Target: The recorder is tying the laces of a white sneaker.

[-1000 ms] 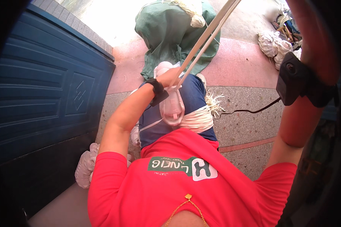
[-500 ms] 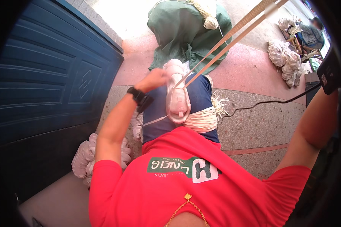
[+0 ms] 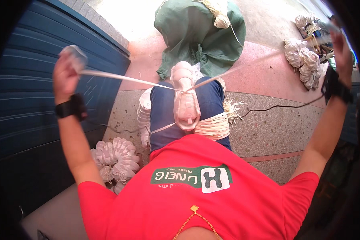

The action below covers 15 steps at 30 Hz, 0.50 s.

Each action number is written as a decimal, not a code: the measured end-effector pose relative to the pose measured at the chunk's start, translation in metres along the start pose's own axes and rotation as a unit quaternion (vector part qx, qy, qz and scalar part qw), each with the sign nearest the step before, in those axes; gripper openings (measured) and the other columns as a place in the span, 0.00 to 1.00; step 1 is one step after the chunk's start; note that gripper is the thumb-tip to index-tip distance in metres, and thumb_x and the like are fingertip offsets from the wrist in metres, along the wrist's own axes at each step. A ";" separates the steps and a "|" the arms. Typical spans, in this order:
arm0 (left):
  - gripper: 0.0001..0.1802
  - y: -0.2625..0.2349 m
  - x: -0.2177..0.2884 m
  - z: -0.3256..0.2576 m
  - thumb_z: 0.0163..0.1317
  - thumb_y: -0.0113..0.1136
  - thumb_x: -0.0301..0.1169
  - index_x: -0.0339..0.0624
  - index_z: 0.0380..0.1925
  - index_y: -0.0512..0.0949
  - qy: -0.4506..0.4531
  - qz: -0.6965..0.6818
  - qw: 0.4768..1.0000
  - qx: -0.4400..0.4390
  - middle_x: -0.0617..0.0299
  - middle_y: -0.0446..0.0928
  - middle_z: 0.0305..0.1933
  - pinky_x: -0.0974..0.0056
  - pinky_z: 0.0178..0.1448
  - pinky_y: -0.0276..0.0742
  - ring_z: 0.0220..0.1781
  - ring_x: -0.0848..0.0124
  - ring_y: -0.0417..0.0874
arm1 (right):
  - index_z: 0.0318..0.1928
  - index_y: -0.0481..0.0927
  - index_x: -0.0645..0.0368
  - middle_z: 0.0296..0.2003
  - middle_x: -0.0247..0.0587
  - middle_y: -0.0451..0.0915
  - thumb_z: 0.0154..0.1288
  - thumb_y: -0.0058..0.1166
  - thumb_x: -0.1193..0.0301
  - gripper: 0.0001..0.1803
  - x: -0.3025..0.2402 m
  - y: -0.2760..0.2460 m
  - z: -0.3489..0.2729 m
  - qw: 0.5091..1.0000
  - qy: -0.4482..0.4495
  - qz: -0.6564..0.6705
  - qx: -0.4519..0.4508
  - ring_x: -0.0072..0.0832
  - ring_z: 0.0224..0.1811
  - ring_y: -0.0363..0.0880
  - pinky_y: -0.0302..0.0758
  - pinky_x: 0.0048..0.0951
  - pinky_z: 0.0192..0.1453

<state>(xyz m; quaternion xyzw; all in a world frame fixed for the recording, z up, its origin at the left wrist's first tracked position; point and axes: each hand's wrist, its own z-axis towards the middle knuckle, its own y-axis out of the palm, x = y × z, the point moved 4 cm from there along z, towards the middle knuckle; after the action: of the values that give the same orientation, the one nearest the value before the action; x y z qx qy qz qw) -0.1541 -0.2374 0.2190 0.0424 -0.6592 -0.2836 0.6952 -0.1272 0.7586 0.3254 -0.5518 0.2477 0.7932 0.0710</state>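
Note green sack [image 3: 186, 36] of concealed contents, lace [image 3: 124, 78] from shoe [image 3: 187, 106] clenched in blurred left hand [image 3: 66, 76] — and right hand [image 3: 342, 54], too smeared to tell its grip.

The person wears a red short-sleeved T-shirt [image 3: 164, 204] with a green-and-white lettered chest print [image 3: 180, 177], a gold chain necklace [image 3: 183, 225] with a small gold pendant [image 3: 194, 208], and blue trousers [image 3: 161, 112]. Black left [image 3: 69, 108] and right wrist straps [image 3: 341, 92] carry dark devices, with thin black cables [image 3: 276, 107] running near them.
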 end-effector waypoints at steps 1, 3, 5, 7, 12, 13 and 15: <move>0.13 -0.079 0.024 -0.026 0.78 0.52 0.39 0.42 0.50 0.78 0.014 -0.003 0.993 0.120 0.70 0.67 0.26 0.68 0.36 0.66 0.25 0.78 0.67 | 0.49 0.81 0.64 0.40 0.39 0.82 0.77 0.53 0.72 0.09 0.016 -0.029 -0.018 0.999 0.019 -0.024 0.033 0.27 0.42 0.82 0.82 0.33 0.58; 0.14 -0.194 0.070 -0.092 0.79 0.50 0.41 0.44 0.50 0.76 0.018 0.019 0.949 0.313 0.72 0.61 0.23 0.69 0.30 0.59 0.23 0.79 0.61 | 0.51 0.81 0.63 0.41 0.38 0.82 0.77 0.53 0.72 0.10 0.074 -0.058 -0.070 0.992 0.063 -0.092 0.060 0.26 0.43 0.82 0.81 0.32 0.57; 0.14 -0.227 0.081 -0.127 0.79 0.49 0.42 0.46 0.51 0.75 -0.008 0.060 0.916 0.397 0.74 0.55 0.21 0.71 0.24 0.51 0.20 0.81 0.56 | 0.57 0.80 0.62 0.41 0.36 0.81 0.77 0.52 0.71 0.13 0.150 -0.032 -0.137 0.974 0.114 -0.195 0.026 0.25 0.43 0.81 0.80 0.29 0.54; 0.15 -0.213 0.023 -0.107 0.78 0.52 0.41 0.44 0.54 0.76 -0.084 0.090 0.912 0.392 0.76 0.57 0.22 0.72 0.24 0.53 0.20 0.82 0.57 | 0.58 0.80 0.60 0.40 0.36 0.82 0.75 0.53 0.72 0.15 0.200 0.060 -0.211 0.940 0.152 -0.298 -0.063 0.25 0.42 0.82 0.80 0.28 0.51; 0.18 -0.033 -0.171 -0.039 0.73 0.54 0.32 0.34 0.58 0.77 -0.245 0.239 0.930 0.131 0.75 0.64 0.23 0.75 0.26 0.59 0.22 0.83 0.63 | 0.48 0.85 0.62 0.36 0.39 0.86 0.68 0.53 0.78 0.12 0.312 0.241 -0.383 0.842 0.234 -0.264 -0.408 0.26 0.37 0.85 0.81 0.31 0.43; 0.17 0.000 -0.199 -0.046 0.74 0.55 0.33 0.36 0.56 0.78 -0.274 0.284 0.913 0.105 0.74 0.69 0.23 0.76 0.27 0.59 0.24 0.84 0.67 | 0.43 0.87 0.59 0.37 0.42 0.87 0.66 0.56 0.74 0.10 0.325 0.264 -0.411 0.802 0.259 -0.314 -0.437 0.32 0.40 0.85 0.81 0.37 0.47; 0.14 0.056 -0.247 -0.059 0.72 0.57 0.33 0.41 0.53 0.80 -0.344 0.287 0.893 -0.027 0.68 0.84 0.33 0.74 0.31 0.67 0.29 0.83 0.77 | 0.39 0.88 0.56 0.37 0.45 0.86 0.65 0.56 0.70 0.09 0.347 0.292 -0.443 0.772 0.095 -0.409 -0.476 0.40 0.43 0.82 0.78 0.45 0.48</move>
<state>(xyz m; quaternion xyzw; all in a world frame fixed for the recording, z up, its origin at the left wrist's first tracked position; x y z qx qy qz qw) -0.0723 -0.0976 0.0153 -0.2676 -0.8327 -0.0856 0.4771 0.0005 0.2407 -0.0174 -0.6366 -0.4056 0.6492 0.0934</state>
